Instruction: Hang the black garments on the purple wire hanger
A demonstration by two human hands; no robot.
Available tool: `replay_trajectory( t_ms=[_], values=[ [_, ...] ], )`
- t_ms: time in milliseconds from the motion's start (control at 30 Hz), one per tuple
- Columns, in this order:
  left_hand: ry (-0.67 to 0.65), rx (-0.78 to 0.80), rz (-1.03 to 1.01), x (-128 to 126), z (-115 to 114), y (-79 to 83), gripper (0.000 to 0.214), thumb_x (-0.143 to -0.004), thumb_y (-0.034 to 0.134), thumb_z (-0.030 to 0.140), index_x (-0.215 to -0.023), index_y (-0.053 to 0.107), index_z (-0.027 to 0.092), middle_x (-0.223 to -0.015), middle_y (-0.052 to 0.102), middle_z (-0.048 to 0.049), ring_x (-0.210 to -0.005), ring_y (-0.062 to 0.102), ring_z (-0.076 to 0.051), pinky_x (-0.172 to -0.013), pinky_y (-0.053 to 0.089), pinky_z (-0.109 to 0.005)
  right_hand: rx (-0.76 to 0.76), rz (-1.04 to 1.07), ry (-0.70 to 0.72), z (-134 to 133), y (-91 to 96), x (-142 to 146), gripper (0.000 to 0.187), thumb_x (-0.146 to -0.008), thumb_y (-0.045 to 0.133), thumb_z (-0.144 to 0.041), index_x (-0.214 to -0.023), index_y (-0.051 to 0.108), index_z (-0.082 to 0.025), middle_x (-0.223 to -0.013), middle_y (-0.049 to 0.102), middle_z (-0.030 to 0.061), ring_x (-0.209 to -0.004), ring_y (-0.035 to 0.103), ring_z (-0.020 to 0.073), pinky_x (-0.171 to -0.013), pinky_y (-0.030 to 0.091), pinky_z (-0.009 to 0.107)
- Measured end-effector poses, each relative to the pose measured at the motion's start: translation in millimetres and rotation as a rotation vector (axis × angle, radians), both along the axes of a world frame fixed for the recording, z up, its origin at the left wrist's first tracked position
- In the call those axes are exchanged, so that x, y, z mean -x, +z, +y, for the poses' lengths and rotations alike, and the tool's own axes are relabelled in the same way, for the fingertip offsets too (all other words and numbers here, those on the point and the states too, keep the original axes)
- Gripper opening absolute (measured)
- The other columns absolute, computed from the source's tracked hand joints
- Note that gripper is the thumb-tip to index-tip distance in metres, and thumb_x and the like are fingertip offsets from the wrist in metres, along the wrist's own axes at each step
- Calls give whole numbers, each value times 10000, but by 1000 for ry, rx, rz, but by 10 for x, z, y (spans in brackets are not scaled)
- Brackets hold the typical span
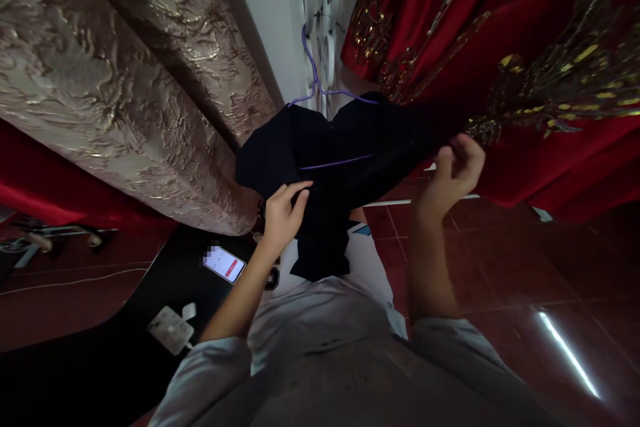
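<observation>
A black short garment [325, 227], apparently a shirt, hangs in front of me on a thin purple hanger [316, 83]. The hanger's lower bar crosses the garment's front opening. My right hand [456, 170] is closed at the end of the garment's right side, which is drawn out toward it like a sleeve. Against the garment's front, left of the middle, my left hand [286, 217] has thumb and forefinger close together in a pinch on the cloth. Dark fabric hides the exact grip of both hands.
White metalwork [327, 13] holds the hanger's hook. Beige embossed fabric [165, 100] hangs at left, red fabric with gold sequins [550, 80] at right. On a black table [120, 340] lie a lit phone [224, 264], another phone [171, 330] and a small white case [189, 311].
</observation>
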State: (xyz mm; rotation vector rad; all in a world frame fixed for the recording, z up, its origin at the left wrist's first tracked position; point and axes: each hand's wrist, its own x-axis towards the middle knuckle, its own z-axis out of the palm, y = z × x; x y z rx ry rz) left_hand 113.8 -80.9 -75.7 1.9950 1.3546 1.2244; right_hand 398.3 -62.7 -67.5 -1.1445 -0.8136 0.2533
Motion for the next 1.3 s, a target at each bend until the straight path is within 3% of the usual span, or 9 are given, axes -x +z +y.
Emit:
replay_trajectory(
  t_ms=[67, 100, 233, 433, 633, 800, 933, 1133, 1300],
  values=[
    [84, 25, -224, -121, -71, -72, 207, -994, 597, 407, -1056, 750, 283, -982, 722, -66, -933, 671, -251, -853, 537, -429, -23, 5, -266, -185, -147, 291, 250, -926, 601, -522, -952, 609, -273, -1043, 616, 39, -1048, 621, 221, -925, 521, 394],
    [122, 48, -322, -185, -103, -103, 175, -971, 621, 393, -1009, 745, 275, -984, 720, -62, -931, 667, -247, -837, 533, -419, 56, 19, -191, -266, -243, 450, 306, -943, 569, -554, -854, 595, -262, -892, 610, 31, -902, 627, 208, -848, 530, 375],
    [173, 170, -613, -414, -205, -189, 113, -863, 590, 279, -864, 697, 242, -881, 672, -50, -828, 608, -214, -717, 488, -349, 513, -59, 727, -383, -599, 964, 607, -950, 436, -737, -710, 624, -213, -660, 628, 46, -652, 610, 189, -643, 480, 323],
    [-92, 292, -1097, -547, -276, -173, 69, -755, 603, 236, -747, 554, 189, -726, 468, 1, -644, 476, -136, -623, 414, -255, 633, -97, 730, -265, -686, 1160, 683, -923, 450, -748, -518, 523, -203, -491, 528, 15, -521, 535, 147, -596, 406, 289],
    [272, 135, -1087, -526, -165, -593, 222, -735, 626, 207, -912, 493, 231, -749, 413, 39, -658, 458, -101, -643, 396, -180, 516, -32, 566, -349, -631, 1120, 636, -804, 649, -697, -467, 427, -206, -453, 415, -23, -468, 377, 90, -476, 266, 257],
    [231, 274, -941, -689, -266, -1057, 276, -686, 713, 154, -824, 482, 214, -836, 590, -4, -765, 595, -133, -725, 491, -221, 475, -60, 633, -358, -614, 1133, 632, -834, 633, -687, -487, 459, -189, -471, 400, -29, -478, 340, 78, -485, 255, 253],
    [250, 83, -629, -662, -228, -1073, 218, -762, 745, 233, -895, 577, 197, -944, 651, -57, -984, 645, -206, -944, 522, -336, 484, -88, 694, -369, -626, 1161, 637, -845, 633, -689, -501, 452, -184, -492, 395, -30, -501, 343, 80, -495, 253, 254],
    [255, -61, -358, -511, -126, -1064, 212, -864, 660, 286, -702, 567, 187, -692, 605, -37, -686, 585, -181, -677, 500, -298, 473, -68, 835, -403, -577, 1181, 575, -928, 560, -657, -622, 579, -171, -517, 472, -23, -499, 422, 92, -517, 331, 246],
    [191, -25, -324, -553, -151, -1099, 162, -949, 568, 294, -846, 623, 182, -805, 646, -64, -796, 615, -199, -741, 481, -304, 398, 94, 860, -330, -374, 1188, 506, -926, 596, -589, -632, 597, -177, -486, 482, -29, -454, 440, 87, -507, 374, 235]
  ],
)
